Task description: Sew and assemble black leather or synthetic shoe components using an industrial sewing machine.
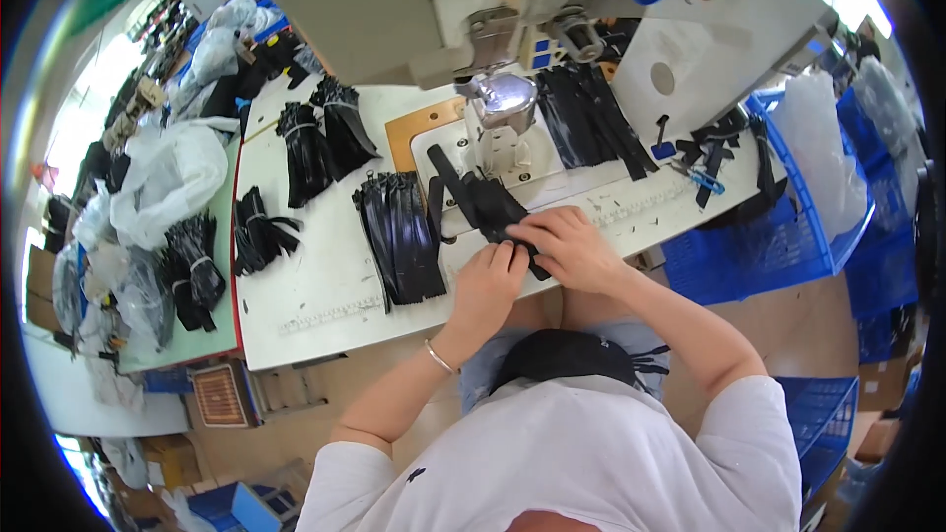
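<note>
At the front edge of the white table, under the sewing machine (507, 103), lies a dark piece made of black zipper strips (483, 205). My right hand (572, 246) bends over its near end, the fingertips closed on it. Beside it my left hand (490, 288) pinches the same end from the left. The exact finger contact is partly covered by my hands. The far end of the piece reaches up to the machine's pale base plate (544, 182). Just left of my hands lies a flat stack of black zippers (399, 241).
Tied bundles of black zippers (305, 153) lie at the table's left, with more black strips (581, 118) behind the needle area. Blue-handled snips (702, 178) rest at the right. A blue plastic crate (749, 261) stands against the right edge; plastic bags (168, 177) cover the left table.
</note>
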`<control>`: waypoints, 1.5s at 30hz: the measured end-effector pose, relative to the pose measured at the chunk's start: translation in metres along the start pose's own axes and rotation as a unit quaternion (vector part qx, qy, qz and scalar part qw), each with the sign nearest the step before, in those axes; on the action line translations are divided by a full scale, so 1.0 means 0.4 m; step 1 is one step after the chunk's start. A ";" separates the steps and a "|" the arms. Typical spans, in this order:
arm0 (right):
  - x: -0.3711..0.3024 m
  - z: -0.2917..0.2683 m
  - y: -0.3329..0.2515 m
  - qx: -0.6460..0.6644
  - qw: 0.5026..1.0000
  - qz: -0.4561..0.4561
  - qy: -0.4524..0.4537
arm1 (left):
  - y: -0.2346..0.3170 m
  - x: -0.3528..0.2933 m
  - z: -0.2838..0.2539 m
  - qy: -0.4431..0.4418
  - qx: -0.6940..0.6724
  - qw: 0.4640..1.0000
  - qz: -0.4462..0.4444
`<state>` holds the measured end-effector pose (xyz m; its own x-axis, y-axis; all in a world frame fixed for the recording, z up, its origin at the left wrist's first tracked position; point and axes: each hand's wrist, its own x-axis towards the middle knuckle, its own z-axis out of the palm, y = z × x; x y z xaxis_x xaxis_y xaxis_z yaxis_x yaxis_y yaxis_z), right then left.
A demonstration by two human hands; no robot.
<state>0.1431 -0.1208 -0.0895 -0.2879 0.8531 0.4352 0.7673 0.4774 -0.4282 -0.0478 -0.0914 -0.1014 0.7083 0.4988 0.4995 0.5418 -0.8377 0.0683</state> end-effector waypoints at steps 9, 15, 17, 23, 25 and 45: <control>-0.034 0.003 0.034 -0.037 0.997 -0.057 -0.028 | -0.077 0.057 -0.090 -0.023 -0.013 0.992 -0.126; -0.034 0.002 0.004 0.004 0.993 -0.103 -0.056 | -0.126 0.039 0.035 -0.023 0.117 0.976 -0.182; -0.029 0.013 0.008 0.018 0.994 -0.108 -0.030 | -0.099 0.037 0.065 -0.025 0.134 0.965 -0.222; -0.018 0.003 0.041 0.080 0.995 -0.055 0.017 | -0.055 0.068 0.056 0.016 -0.001 0.963 -0.267; 0.010 -0.030 0.087 0.058 0.995 -0.027 0.074 | -0.043 0.078 0.049 0.028 -0.018 0.961 -0.275; 0.174 -0.158 0.392 -0.290 0.889 0.340 0.102 | 0.017 0.088 0.000 0.103 -0.222 0.959 -0.146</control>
<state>0.2794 0.0002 -0.0764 0.4200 0.8183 0.3923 0.9075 -0.3738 -0.1919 -0.0192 -0.0795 -0.0834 0.4267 0.7103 0.5598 0.4250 -0.7039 0.5691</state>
